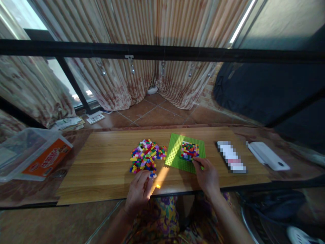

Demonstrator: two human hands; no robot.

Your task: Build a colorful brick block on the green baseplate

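Step in hand looks like adding bricks to the near edge of the multicolored toy-brick build (190, 149), which sits on the green studded baseplate (174, 154), on the wood-grain tabletop (106, 162). Right hand (207, 173): fingertips at the build's near edge, fingers bent; can't tell if a brick is pinched. Left hand (139, 186): curled at the near side of the loose brick pile (146, 154), blue-and-white pieces (152, 175) at the fingertips; grasped or only touched, can't tell. Next move, my read: right fingers line up studs and press down squarely without disturbing neighbors; left singles out one brick.
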